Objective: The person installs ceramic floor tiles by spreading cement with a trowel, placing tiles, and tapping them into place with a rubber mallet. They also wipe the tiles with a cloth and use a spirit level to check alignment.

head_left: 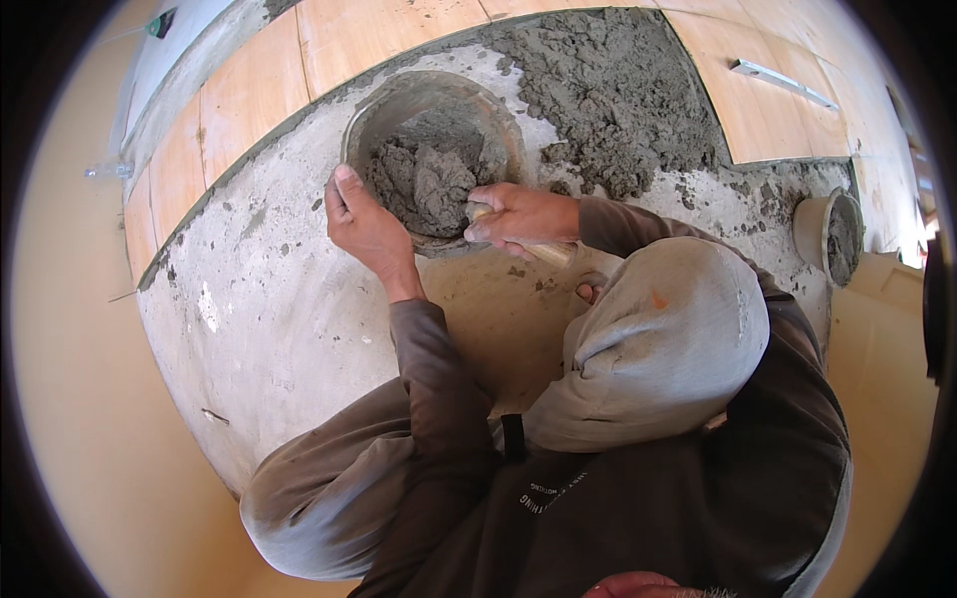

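A grey round basin (399, 100) of wet mortar (427, 181) stands on the bare concrete floor (279, 309). My left hand (364, 221) grips the basin's near rim, thumb on the edge. My right hand (518, 217) is shut on a trowel with a wooden handle (546, 253); its blade is down in the mortar and mostly hidden. My bent knee in grey trousers (663, 339) fills the view just below the right hand.
A spread heap of grey mortar (618, 90) lies behind the basin against laid orange-tan tiles (249, 90). More tiles (768, 110) with a metal straightedge (783, 82) are at the upper right. A second bucket of mortar (832, 234) stands at the right.
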The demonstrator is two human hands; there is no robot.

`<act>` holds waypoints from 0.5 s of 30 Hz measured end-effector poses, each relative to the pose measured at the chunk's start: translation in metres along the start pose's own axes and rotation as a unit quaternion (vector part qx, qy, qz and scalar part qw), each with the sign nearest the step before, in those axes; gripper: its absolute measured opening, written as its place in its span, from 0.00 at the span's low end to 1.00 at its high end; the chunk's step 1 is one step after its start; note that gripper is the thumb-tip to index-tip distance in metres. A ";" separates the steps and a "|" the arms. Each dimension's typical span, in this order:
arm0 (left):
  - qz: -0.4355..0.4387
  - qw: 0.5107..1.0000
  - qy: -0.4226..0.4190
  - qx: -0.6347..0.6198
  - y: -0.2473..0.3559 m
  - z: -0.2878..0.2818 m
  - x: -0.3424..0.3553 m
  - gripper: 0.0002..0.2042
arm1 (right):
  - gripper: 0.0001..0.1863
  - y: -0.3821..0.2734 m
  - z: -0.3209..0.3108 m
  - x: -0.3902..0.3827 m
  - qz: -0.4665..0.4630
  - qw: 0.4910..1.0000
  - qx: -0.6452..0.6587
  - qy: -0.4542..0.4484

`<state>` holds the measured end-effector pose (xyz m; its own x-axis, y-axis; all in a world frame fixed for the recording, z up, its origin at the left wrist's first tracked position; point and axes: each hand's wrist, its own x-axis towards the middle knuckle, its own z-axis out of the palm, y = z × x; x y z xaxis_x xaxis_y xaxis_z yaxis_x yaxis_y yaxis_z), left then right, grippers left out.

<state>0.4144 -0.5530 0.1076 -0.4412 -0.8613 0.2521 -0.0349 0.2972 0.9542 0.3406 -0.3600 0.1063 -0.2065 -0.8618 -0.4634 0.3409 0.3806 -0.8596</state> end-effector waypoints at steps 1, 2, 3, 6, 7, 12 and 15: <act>-0.012 1.000 0.002 0.001 0.004 -0.007 0.000 0.21 | 0.20 0.003 0.003 -0.001 -0.008 1.000 0.005 0.005; -0.025 1.000 0.004 0.000 0.005 -0.011 0.002 0.21 | 0.20 0.004 0.003 -0.006 -0.030 0.999 0.003 0.011; -0.033 0.999 0.003 0.002 0.003 -0.014 0.007 0.21 | 0.20 0.005 0.000 -0.015 -0.051 0.999 0.001 0.019; -0.085 0.995 0.049 -0.008 -0.007 -0.026 0.026 0.21 | 0.25 -0.009 -0.011 -0.044 -0.099 0.994 0.007 0.037; -0.091 0.994 0.065 -0.019 -0.027 -0.032 0.035 0.22 | 0.27 -0.014 -0.017 -0.053 -0.112 0.993 0.011 0.048; -0.196 0.973 0.086 -0.086 -0.040 -0.054 0.037 0.22 | 0.18 0.013 -0.034 -0.061 -0.141 0.928 0.341 0.042; -0.205 0.967 0.080 -0.129 -0.043 -0.045 0.034 0.22 | 0.21 0.089 -0.064 -0.047 -0.084 0.836 0.541 0.044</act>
<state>0.4414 -0.6140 0.0822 -0.2930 -0.9436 -0.1540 0.0570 -0.1780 0.9824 0.3219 -0.2645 0.0376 -0.3848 -0.8267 -0.4105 0.9204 -0.3103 -0.2378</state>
